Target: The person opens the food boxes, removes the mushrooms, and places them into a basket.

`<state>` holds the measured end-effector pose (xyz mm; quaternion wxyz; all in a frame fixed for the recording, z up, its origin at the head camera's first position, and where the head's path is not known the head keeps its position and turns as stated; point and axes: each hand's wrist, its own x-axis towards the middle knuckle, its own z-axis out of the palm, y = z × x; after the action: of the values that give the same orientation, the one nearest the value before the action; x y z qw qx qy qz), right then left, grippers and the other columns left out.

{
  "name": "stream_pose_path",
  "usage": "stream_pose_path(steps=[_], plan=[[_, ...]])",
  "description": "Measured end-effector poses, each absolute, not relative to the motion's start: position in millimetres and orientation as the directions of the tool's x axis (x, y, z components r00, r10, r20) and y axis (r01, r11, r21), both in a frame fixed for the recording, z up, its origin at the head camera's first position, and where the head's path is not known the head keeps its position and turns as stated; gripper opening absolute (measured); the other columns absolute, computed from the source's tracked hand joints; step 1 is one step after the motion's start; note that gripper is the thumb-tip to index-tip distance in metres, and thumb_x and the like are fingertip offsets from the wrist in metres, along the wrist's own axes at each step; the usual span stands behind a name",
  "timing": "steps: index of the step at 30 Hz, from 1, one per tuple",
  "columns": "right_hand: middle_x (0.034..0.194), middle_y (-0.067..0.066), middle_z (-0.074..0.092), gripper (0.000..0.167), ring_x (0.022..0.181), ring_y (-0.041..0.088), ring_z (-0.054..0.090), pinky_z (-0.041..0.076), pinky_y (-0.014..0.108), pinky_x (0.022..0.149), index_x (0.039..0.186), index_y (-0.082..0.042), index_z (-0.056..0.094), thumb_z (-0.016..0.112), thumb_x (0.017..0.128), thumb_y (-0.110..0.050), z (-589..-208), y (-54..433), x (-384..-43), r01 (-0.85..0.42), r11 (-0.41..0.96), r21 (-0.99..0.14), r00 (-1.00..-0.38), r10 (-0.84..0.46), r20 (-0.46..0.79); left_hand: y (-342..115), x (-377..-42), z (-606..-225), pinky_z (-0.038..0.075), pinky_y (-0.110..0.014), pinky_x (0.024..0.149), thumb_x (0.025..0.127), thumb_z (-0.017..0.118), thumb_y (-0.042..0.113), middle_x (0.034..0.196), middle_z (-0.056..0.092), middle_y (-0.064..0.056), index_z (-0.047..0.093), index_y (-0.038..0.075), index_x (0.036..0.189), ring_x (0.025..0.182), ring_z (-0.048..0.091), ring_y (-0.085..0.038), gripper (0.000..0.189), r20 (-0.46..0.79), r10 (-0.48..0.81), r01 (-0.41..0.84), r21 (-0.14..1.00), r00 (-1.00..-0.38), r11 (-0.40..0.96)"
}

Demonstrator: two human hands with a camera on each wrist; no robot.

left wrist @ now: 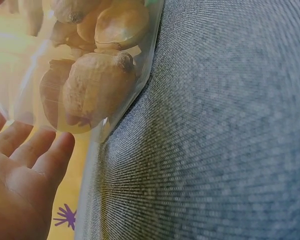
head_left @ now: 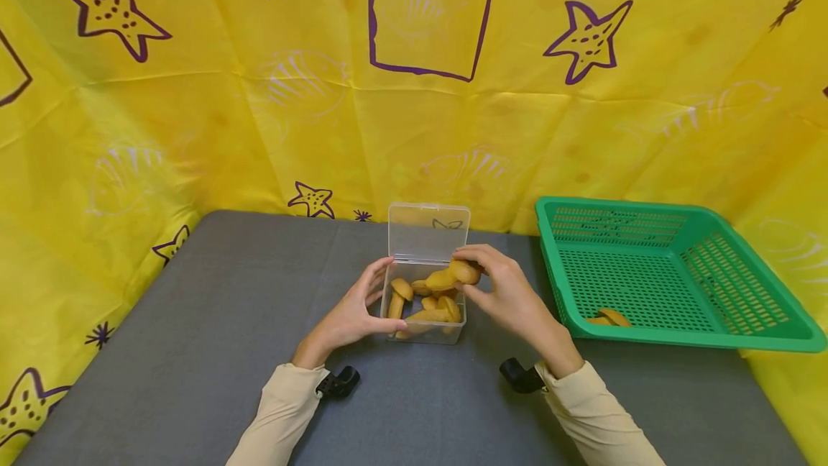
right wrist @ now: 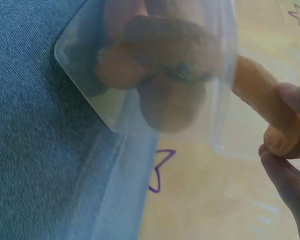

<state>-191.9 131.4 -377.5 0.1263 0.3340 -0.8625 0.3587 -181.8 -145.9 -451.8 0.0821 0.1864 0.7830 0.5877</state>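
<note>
A clear plastic box [head_left: 425, 336] with its lid [head_left: 428, 231] raised at the back stands on the table, with several brown mushrooms [head_left: 428, 316] inside. My left hand [head_left: 352, 315] holds the box at its left side, thumb over the front rim and fingers toward the back corner. My right hand [head_left: 511, 293] pinches a mushroom [head_left: 453, 275] by its cap above the box's right side. Its stem points left, over the others. In the right wrist view this mushroom's stem [right wrist: 260, 87] passes behind the box wall; the cap is partly hidden by fingers.
A green basket [head_left: 686, 340] stands at the right on the grey table [head_left: 259, 272], with a brown mushroom [head_left: 611, 317] near its front left corner. A yellow patterned cloth [head_left: 414, 121] hangs behind and at both sides of the table.
</note>
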Motion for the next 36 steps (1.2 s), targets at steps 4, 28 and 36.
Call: stream_pose_path(steps=[4,28,36], plan=[[0.125,0.014,0.064,0.044,0.112,0.027,0.066,0.059,0.035,0.089,0.122,0.0,0.064,0.078,0.08,0.004,-373,143,-190,-0.642,0.512,-0.571,-0.767,-0.455,0.453,-146,-182,-452,0.026,-0.054,0.122,0.076,0.088,0.019,0.165,0.02,-0.009,0.019,0.016,0.157,0.153,0.018,-0.032,0.106,0.093,0.392,0.2,0.949,-0.915,0.242],[0.119,0.016,0.065,0.049,0.105,-0.018,0.051,0.048,0.002,0.087,0.12,0.002,0.065,0.079,0.074,0.013,-360,225,-178,-0.563,0.6,-0.569,-0.808,-0.254,0.532,-146,-180,-452,0.027,-0.054,0.121,0.077,0.086,0.018,0.166,0.02,-0.009,0.018,0.019,0.157,0.153,0.02,-0.032,0.105,0.099,0.392,0.21,0.945,-0.915,0.251],[0.113,0.012,0.066,0.055,0.101,-0.016,0.054,0.047,0.0,0.085,0.121,-0.002,0.066,0.08,0.071,0.015,-362,249,-172,-0.558,0.609,-0.564,-0.8,-0.215,0.56,-146,-179,-451,0.027,-0.054,0.121,0.078,0.086,0.019,0.166,0.02,-0.009,0.017,0.017,0.158,0.153,0.02,-0.033,0.105,0.101,0.398,0.213,0.945,-0.912,0.247]])
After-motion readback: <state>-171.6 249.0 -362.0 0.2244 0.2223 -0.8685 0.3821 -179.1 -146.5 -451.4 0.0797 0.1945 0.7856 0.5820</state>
